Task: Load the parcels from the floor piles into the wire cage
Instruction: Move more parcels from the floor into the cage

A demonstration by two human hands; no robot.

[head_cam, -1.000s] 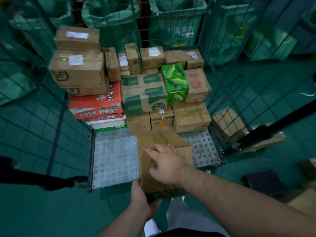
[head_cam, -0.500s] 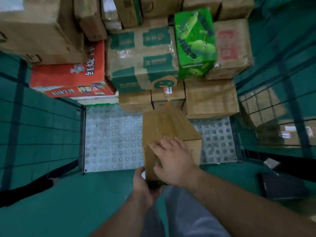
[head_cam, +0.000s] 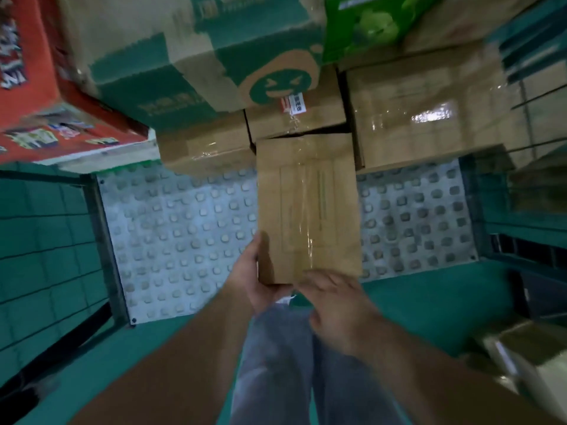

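Note:
A brown taped cardboard parcel (head_cam: 306, 207) lies on the studded grey floor plate of the wire cage (head_cam: 184, 234), its far end against the stacked boxes. My left hand (head_cam: 254, 277) grips its near left corner, thumb along the side. My right hand (head_cam: 334, 302) sits at the near right edge with fingers spread and relaxed, touching or just off the box. Behind it stand stacked parcels: a green-printed box with a smiley (head_cam: 199, 65), a red carton (head_cam: 33, 87), a bright green box (head_cam: 368, 23) and plain brown boxes (head_cam: 429, 111).
Green mesh cage walls rise on the left (head_cam: 46, 240) and right (head_cam: 521, 185). Another taped parcel (head_cam: 527, 360) lies on the green floor at lower right. My legs in grey trousers (head_cam: 276, 363) are below the hands.
The view has dropped closer to the cage floor. The parcel has slid forward until it meets the stack. My right hand has come off its top to the near edge.

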